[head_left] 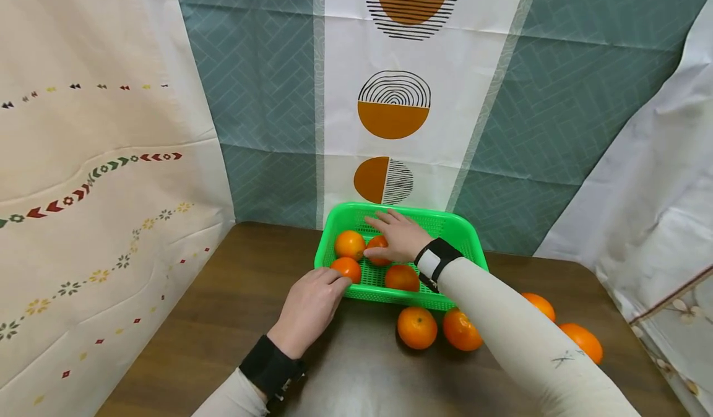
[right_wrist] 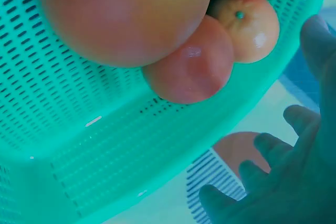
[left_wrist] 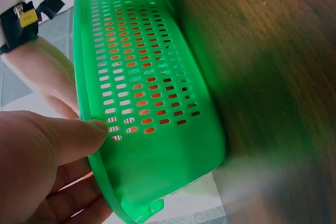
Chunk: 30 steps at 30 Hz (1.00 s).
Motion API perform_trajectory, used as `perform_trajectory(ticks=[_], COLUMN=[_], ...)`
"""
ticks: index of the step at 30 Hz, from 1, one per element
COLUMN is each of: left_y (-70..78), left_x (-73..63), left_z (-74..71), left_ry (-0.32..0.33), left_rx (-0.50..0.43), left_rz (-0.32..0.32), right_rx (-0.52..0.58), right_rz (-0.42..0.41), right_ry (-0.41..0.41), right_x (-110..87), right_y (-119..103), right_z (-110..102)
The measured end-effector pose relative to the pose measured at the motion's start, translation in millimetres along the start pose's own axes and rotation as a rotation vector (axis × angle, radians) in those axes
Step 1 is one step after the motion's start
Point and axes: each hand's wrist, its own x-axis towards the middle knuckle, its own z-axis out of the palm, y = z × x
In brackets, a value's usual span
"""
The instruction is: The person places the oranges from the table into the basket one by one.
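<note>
A green plastic basket (head_left: 379,294) with slotted walls holds several oranges, bunched toward its left side. My left hand (head_left: 312,305) grips the front left rim; the left wrist view shows the thumb (left_wrist: 79,136) on the outer wall and the other fingers behind the rim. Over the basket's middle, my right hand (head_left: 403,239) has its fingers spread, with nothing held. Below it lies one orange (head_left: 377,250), partly hidden by the hand, and nearer the front wall another orange (head_left: 402,278). At the left sit two more, a back orange (head_left: 350,244) and a front orange (head_left: 346,269).
Just in front of the basket, an orange (head_left: 417,328) and a second orange (head_left: 462,330) lie on the brown wooden table (head_left: 223,318). Two others, a far orange (head_left: 539,306) and a near orange (head_left: 582,341), sit beyond my right forearm. A patterned curtain (head_left: 267,182) hangs behind.
</note>
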Motion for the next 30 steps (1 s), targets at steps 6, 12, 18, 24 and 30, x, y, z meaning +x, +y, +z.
perform_trajectory(ticks=[6,12,18,24,30], left_y=[0.8,0.3,1.5,0.9,-2.0], left_x=[0.7,0.2,-0.4,-2.3,-1.2], left_z=[-1.4,-1.8,-1.1,-1.5,0.9], left_ry=[0.003,-0.003,-0.003,0.004,0.022], left_rx=[-0.002,-0.012,-0.021,-0.020,-0.011], left_rz=[0.000,-0.008,-0.010,-0.014,0.005], right_rx=[-0.049,-0.090,-0.105,-0.075,-0.091], right_rz=[-0.051,-0.081,-0.108,-0.121,-0.137], right_ry=[0.081,0.139,0.187,0.231,0.291], right_x=[-23.9,-42.4,-59.7,-84.0,-118.3], right_y=[-3.5,-8.6,-10.7,-10.2,-2.5], right_z=[-3.9,-5.0,-2.9,0.3,7.8])
